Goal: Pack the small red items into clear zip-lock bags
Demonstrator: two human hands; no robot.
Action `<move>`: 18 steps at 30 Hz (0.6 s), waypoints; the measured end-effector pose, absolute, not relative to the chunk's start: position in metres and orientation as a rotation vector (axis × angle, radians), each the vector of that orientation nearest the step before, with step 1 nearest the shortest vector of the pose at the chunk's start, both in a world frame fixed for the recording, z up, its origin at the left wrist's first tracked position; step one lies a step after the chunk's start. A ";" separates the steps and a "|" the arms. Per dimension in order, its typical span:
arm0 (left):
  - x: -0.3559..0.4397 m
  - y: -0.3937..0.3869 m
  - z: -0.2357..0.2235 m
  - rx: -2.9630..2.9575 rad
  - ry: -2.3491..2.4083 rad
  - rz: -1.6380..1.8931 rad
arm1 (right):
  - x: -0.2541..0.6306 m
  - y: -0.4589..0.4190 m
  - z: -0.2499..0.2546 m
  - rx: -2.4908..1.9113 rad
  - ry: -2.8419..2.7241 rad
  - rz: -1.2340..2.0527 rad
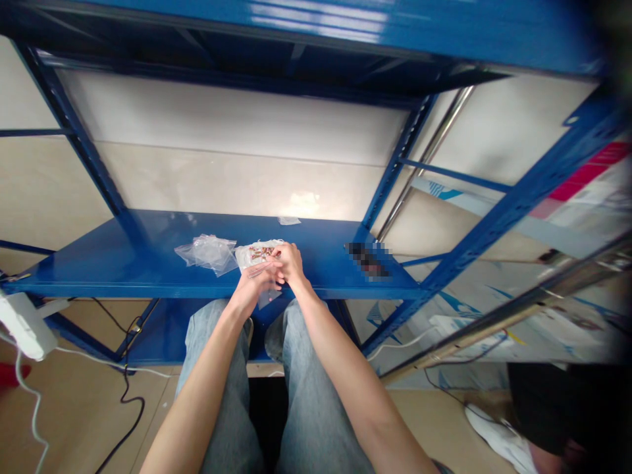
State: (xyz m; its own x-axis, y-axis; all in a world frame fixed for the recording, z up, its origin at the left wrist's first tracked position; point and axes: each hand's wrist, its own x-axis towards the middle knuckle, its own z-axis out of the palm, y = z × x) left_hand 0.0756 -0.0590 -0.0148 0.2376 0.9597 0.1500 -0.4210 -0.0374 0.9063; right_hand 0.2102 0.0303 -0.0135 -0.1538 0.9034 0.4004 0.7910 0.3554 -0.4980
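My left hand [259, 278] is closed on a small clear plastic bag [268, 298], which hangs over the shelf's front edge. Against it, my right hand [290, 261] has its fingers bent together at the bag's upper part; whatever is between them is too small to make out. Just behind both hands lies an opened white plastic bag [244, 255] with a heap of small reddish-brown and metallic pieces [260, 252] on it, partly covered by my fingers. To the left is a loose pile of flat clear plastic bags [210, 253].
A blue metal shelf [148, 263] carries everything, with another blue shelf [316, 26] overhead. One clear bag [289, 221] lies at the back. A blurred-out dark object [368, 261] is at right. Cables [131, 395] cross the floor. Another person's white shoe [498, 438] shows at lower right.
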 end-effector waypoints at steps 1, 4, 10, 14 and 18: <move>0.076 -0.059 -0.015 1.067 0.663 1.252 | 0.210 0.029 -0.014 -1.489 -1.984 0.224; 0.078 -0.057 -0.017 1.055 0.671 1.261 | 0.209 0.024 -0.014 -1.528 -1.987 0.235; 0.078 -0.055 -0.020 1.075 0.650 1.223 | 0.208 0.016 -0.009 -1.428 -1.829 0.394; 0.074 -0.057 -0.019 1.102 0.659 1.142 | 0.209 0.005 -0.004 -1.124 -1.586 0.711; 0.069 -0.062 -0.017 1.151 0.653 1.082 | 0.210 -0.012 0.001 -0.903 -1.542 1.004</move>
State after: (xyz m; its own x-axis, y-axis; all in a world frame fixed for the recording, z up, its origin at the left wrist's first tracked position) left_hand 0.0693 -0.0620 -0.0168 0.3778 0.9198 0.1063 -0.3339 0.0282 0.9422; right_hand 0.2104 -0.0119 0.0011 -0.1770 0.9190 0.3522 0.0494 0.3657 -0.9294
